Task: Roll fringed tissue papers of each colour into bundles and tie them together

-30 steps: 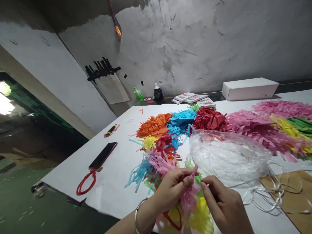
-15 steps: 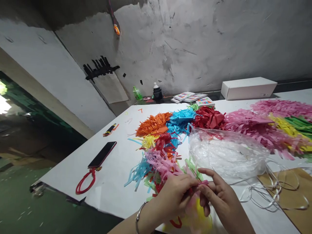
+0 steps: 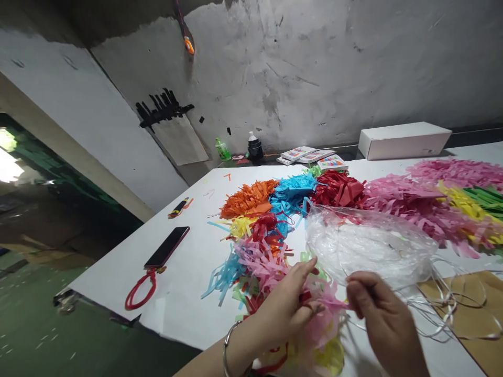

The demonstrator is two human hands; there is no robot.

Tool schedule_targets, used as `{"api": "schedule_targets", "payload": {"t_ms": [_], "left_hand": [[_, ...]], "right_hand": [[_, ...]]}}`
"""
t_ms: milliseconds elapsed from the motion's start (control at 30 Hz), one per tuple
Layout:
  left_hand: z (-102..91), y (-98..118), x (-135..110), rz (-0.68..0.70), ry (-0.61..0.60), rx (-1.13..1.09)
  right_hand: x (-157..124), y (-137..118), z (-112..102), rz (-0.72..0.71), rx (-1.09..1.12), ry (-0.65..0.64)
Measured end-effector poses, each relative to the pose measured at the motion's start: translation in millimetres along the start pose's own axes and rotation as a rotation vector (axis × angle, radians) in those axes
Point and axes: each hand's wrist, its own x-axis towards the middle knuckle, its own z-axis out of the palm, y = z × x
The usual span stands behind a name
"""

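My left hand, a bangle on its wrist, has its index finger raised and its lower fingers bent against a pink tissue-paper tassel. My right hand is closed in a pinch at the tassel's right end, to the right of the left hand. Its fingertips hide the exact grip. Yellow tissue and a red strip lie below the hands. Beyond the left hand runs a heap of fringed tassels in pink, light blue, red and yellow.
Orange, blue and dark red fringe bundles lie farther back. A clear plastic bag, white cord and brown card are at right. A phone and cutter lie left. A white box stands behind.
The hands were together, pinching at a small pink piece. My right hand has moved right, pinching the tassel's end. The left index finger has lifted, and the pink tissue now spreads between the hands.
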Motion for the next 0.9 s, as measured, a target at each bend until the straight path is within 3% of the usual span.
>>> {"api": "schedule_targets", "payload": {"t_ms": [100, 167, 300, 400, 500, 600, 667, 900], "left_hand": [[3.9, 3.8, -0.8, 0.003, -0.014, -0.032], [6.1, 7.1, -2.3, 0.029, -0.026, -0.06], [5.0, 9.0, -8.6, -0.003, -0.014, -0.173], [4.1, 3.5, -11.6, -0.119, 0.068, -0.35], [6.3, -2.2, -9.7, -0.283, 0.199, -0.685], [9.0, -2.6, -6.1, -0.345, 0.209, -0.983], [10.3, -1.1, -4.8, -0.333, 0.18, -1.065], [13.8, -1.8, -6.2, -0.292, 0.2, -1.03]], "right_hand": [[-5.6, -2.0, 13.5, -0.122, -0.064, -0.292], [-6.5, -2.3, 20.2, -0.184, -0.095, -0.339], [-3.4, -3.2, 17.8, -0.163, -0.15, -0.258], [-4.9, -6.6, 14.4, 0.043, -0.095, -0.136], [-10.3, -11.9, 19.0, 0.194, 0.014, -0.038], [-13.8, -17.6, 26.3, 0.179, 0.051, -0.09], [-13.9, -20.5, 29.2, 0.146, 0.039, -0.124], [-10.2, -21.0, 25.0, 0.141, -0.005, -0.204]]}}
